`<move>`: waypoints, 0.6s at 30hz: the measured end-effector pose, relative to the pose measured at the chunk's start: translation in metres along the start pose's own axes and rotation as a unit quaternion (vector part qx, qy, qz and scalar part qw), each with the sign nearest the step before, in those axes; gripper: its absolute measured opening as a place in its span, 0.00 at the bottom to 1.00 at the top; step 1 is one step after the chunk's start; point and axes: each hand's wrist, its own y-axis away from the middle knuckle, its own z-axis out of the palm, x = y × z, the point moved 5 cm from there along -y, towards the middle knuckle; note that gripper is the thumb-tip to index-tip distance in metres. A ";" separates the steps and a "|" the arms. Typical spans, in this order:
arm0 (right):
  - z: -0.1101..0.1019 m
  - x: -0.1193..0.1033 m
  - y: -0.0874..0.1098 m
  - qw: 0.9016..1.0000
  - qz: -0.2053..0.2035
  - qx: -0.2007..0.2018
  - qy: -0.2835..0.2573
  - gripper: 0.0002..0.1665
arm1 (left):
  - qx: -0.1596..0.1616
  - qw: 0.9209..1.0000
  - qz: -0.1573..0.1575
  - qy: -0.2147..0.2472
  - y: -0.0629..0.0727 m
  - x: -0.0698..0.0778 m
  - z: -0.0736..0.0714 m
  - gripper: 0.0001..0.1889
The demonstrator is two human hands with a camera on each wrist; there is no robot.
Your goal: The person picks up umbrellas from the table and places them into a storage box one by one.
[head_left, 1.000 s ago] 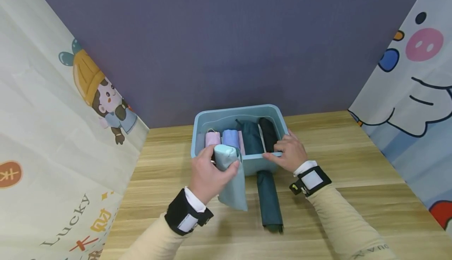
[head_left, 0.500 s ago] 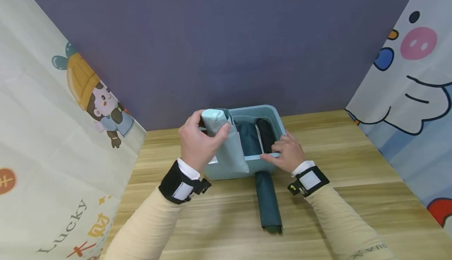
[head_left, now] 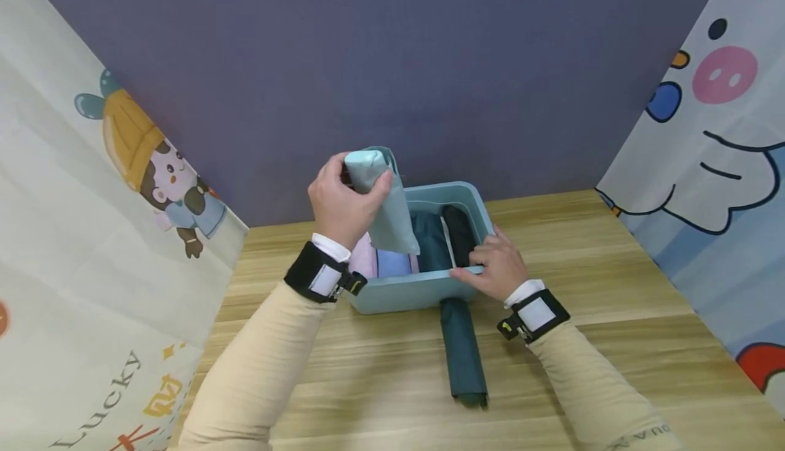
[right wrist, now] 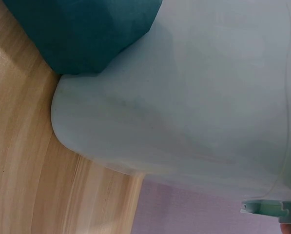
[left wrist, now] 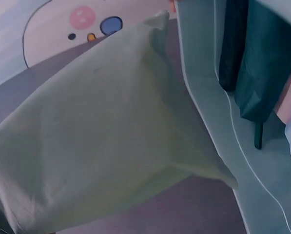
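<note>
My left hand holds up a pale blue-green folded umbrella, thumb on one side and fingers on the other. Loose cloth hangs from it and fills much of the left wrist view; whether this is sleeve or canopy I cannot tell. Below it stands a light blue bin, holding a pink bundle, a blue bundle, a dark teal folded umbrella and a black one. At the bin's front right corner, my right hand grips the rim.
Another dark teal folded umbrella lies on the wooden table, its far end against the bin's front. Behind the bin rises a dark purple-grey wall. Printed curtains hang at both sides.
My left hand has lifted the pale umbrella up and away, from the bin's front edge to above its back left. The right hand keeps its grip on the rim.
</note>
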 end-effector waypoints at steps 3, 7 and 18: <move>0.001 0.001 0.000 1.000 0.001 -0.004 0.001 0.33 | -0.010 1.000 -0.023 -0.010 -0.007 -0.008 0.007 0.26; 0.001 0.001 0.000 1.000 0.003 -0.006 0.000 0.34 | -0.025 0.998 -0.058 -0.015 -0.014 -0.018 0.017 0.27; 0.000 0.000 0.000 1.000 0.003 0.005 -0.009 0.37 | -0.020 0.997 -0.078 -0.011 -0.018 -0.040 0.042 0.34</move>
